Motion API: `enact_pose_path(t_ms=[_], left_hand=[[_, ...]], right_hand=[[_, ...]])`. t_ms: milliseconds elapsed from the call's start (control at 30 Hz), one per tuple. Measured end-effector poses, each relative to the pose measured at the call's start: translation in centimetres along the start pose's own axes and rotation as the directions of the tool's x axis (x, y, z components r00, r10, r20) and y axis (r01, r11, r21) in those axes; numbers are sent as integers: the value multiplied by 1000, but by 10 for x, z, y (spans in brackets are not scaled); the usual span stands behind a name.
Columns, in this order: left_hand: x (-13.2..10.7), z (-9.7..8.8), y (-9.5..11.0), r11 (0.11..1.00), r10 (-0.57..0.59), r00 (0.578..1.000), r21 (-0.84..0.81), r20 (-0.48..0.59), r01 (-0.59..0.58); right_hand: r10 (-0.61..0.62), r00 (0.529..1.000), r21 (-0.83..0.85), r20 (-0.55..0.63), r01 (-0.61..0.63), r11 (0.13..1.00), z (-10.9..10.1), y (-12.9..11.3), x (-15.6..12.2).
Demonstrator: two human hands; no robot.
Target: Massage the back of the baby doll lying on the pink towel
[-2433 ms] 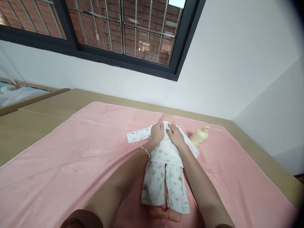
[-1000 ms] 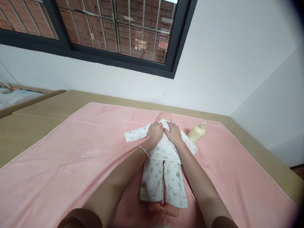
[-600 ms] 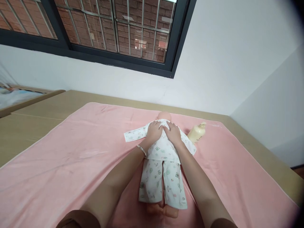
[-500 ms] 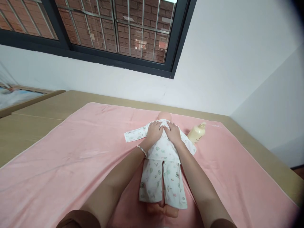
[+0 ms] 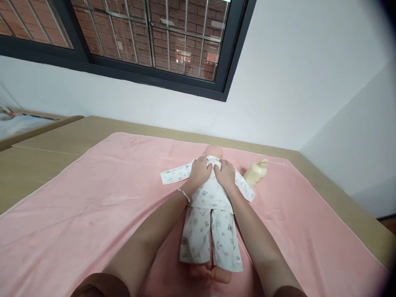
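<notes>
A baby doll (image 5: 213,151) in white printed pyjamas (image 5: 210,222) lies on its back on a pink blanket (image 5: 93,198), head away from me. My left hand (image 5: 200,171) rests on the doll's chest near the collar, fingers curled on the top's fabric. My right hand (image 5: 225,174) lies beside it on the other side of the chest, fingers also bent onto the fabric near the neck. A silver bangle (image 5: 183,195) circles my left wrist. The doll's bare feet (image 5: 210,273) stick out from the trouser legs.
A cream bottle (image 5: 255,173) lies on the blanket just right of the doll. The blanket covers a tan surface (image 5: 46,152) against a white wall. A barred window (image 5: 148,37) is above. A wooden-framed cot (image 5: 18,123) stands at far left.
Both hands have stayed on the doll's chest near the collar, with only small finger shifts. The view has drifted slightly; the doll and bottle have not moved.
</notes>
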State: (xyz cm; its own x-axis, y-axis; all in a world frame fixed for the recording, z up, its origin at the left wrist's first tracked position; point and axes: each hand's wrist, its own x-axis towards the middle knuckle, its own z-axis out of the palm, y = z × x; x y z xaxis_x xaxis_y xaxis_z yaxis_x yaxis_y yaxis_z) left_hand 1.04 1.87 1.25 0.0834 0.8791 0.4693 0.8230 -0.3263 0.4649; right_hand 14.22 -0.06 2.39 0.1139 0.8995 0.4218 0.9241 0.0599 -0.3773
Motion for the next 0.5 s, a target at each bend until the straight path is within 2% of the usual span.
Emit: enact_pose_path(t_ms=[67,167,333,500], left_hand=[[2,-1,0,1000,-6,1000,-5,25,6],[1,-1,0,1000,0,1000,7,20,0],[-7,1,0,997,58,995,52,-80,-54],[-12,5,1,996,58,988,75,-145,-48]], right_hand=[[-32,999,30,40,31,999,2,3,3],[-49,998,22,28,49,999,2,4,2],[-86,996,-35,-15,86,996,-3,-2,-7],[35,997,-93,-65,-41,995,-8,-9,-14]])
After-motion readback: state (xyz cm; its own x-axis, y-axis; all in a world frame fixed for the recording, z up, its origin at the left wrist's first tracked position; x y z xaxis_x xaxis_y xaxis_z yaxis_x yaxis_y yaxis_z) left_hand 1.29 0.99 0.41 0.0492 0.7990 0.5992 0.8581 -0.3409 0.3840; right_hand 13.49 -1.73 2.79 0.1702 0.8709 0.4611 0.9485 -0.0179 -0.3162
